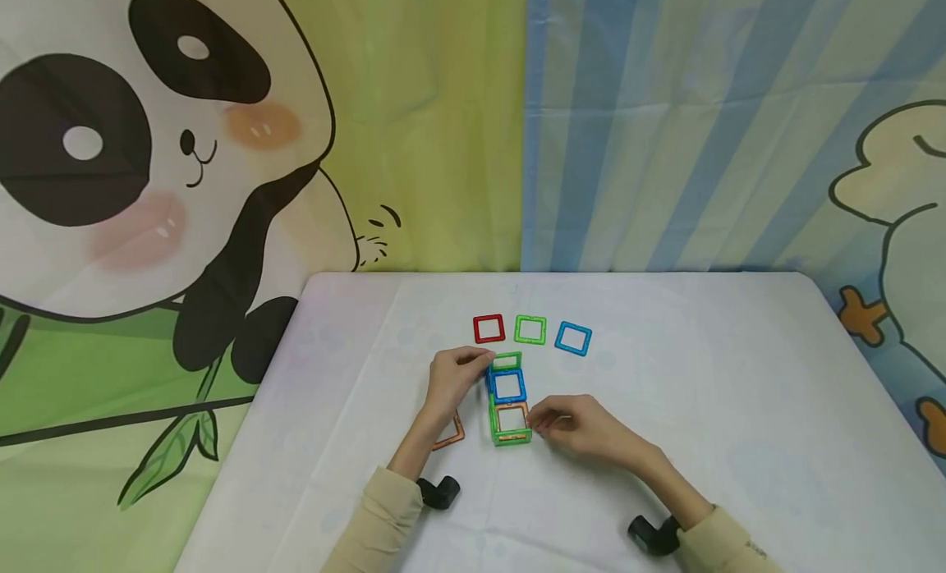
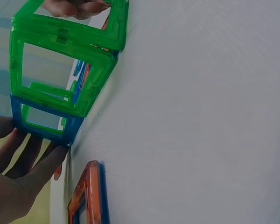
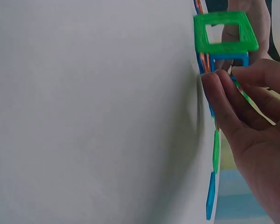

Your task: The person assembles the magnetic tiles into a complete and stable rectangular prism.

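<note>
Joined magnetic tiles form a small structure on the white table. A green tile (image 1: pixel 507 361), a blue tile (image 1: pixel 508 385) and an orange tile (image 1: pixel 512 418) run in a row. Along their left side stand an upright green tile (image 2: pixel 60 70) and an upright blue tile (image 2: pixel 46 128). Another upright green tile (image 3: pixel 226 46) closes the near end. My left hand (image 1: pixel 452 380) holds the upright blue tile at its far edge by the fingertips. At the orange tile's right edge, my right hand (image 1: pixel 580 425) has its fingertips gathered; whether they pinch it I cannot tell.
Behind the structure lie a red tile (image 1: pixel 489 328), a light green tile (image 1: pixel 530 329) and a light blue tile (image 1: pixel 573 338). A loose orange tile (image 1: pixel 452 435) is partly hidden under my left wrist. Printed curtains (image 1: pixel 665 146) hang beyond the table's back edge.
</note>
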